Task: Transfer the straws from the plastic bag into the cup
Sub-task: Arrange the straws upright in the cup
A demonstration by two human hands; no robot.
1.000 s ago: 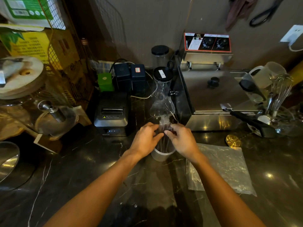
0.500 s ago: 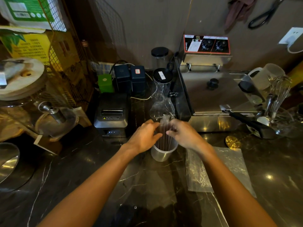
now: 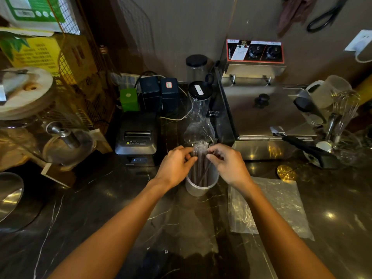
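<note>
Both grips, left hand (image 3: 175,165) and right hand (image 3: 228,164), pinch straws (image 3: 199,168) standing in the cup (image 3: 198,188) below; final settling step, release next.

I am seeing a dark marble counter (image 3: 80,208) showing glossy, white-veined polish. The cup (image 3: 196,188) is looking like matt grey metal. The straws (image 3: 199,168) are appearing dark, wrapped in clear shiny film. The plastic bag (image 3: 281,206) is lying crinkled, transparent, glinting. The fryer (image 3: 267,117) is presenting brushed stainless steel; the carafe (image 3: 198,125) is reading as clear glass.
</note>
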